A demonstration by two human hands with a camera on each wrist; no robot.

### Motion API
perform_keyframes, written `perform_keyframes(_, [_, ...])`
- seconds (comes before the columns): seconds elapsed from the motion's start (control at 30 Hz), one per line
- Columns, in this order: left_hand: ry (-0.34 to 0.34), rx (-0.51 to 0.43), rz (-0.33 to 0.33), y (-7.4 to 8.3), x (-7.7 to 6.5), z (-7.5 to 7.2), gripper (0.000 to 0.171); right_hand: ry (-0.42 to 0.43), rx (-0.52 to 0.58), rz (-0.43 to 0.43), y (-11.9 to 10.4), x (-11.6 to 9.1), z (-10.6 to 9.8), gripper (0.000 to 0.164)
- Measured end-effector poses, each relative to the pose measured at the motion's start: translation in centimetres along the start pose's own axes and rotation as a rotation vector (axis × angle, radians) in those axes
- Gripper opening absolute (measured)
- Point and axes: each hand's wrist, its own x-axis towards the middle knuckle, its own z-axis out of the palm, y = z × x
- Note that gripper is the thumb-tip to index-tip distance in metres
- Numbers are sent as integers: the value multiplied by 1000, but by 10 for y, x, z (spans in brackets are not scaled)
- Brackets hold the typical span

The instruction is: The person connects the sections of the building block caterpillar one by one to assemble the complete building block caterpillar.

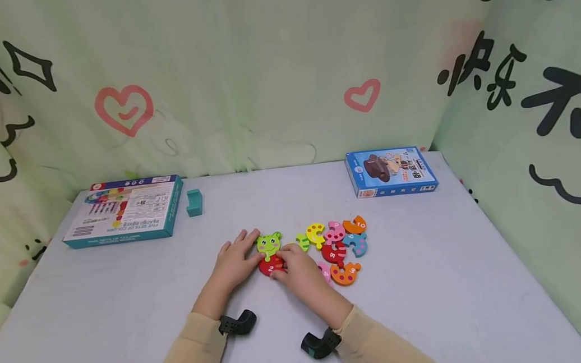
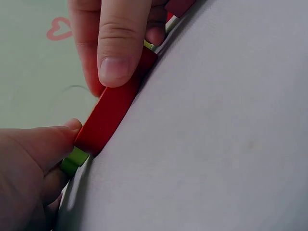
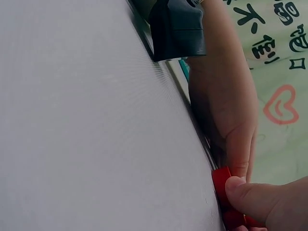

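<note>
A green animal-head puzzle piece [image 1: 268, 242] lies flat on the table, joined to or touching a red piece numbered 2 [image 1: 268, 267]. My left hand [image 1: 236, 264] holds the green piece from the left, thumb near the seam. From the right, my right hand [image 1: 304, 273] pinches the red piece between thumb and fingers. In the left wrist view the red piece's side [image 2: 108, 120] shows under the right thumb, with a green edge [image 2: 74, 161] by the left hand. The right wrist view shows the right thumb [image 3: 238, 190] against the red piece. Fingers hide part of the seam.
Several coloured number pieces [image 1: 335, 253] lie grouped right of my right hand. A teal block [image 1: 194, 203] stands beside a flat white-and-teal box [image 1: 120, 213] at back left. A blue box [image 1: 391, 171] lies at back right. Curtains [image 1: 242, 67] hang behind the table.
</note>
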Motion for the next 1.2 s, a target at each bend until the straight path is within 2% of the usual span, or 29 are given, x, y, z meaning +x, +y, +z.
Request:
perform_keyframes(0.23, [27, -30, 17, -5, 2, 0, 59, 1, -11, -8, 0, 1, -2, 52])
perform_keyframes(0.4, [42, -41, 18, -8, 2, 0, 59, 30, -8, -41, 0, -2, -23, 52])
perform_keyframes(0.57, [43, -38, 14, -7, 2, 4, 59, 4, 50, -100, 30, -14, -65, 51])
perform_keyframes(0.7, [47, -36, -6, -6, 3, 5, 61, -40, 44, -86, 64, -27, -87, 51])
perform_keyframes(0.93, [46, -41, -22, -6, 3, 5, 60, -56, -46, -72, 103, -45, -98, 52])
perform_keyframes(1.2, [46, -30, -12, -5, 2, 4, 59, -54, -179, -83, 112, -47, -93, 53])
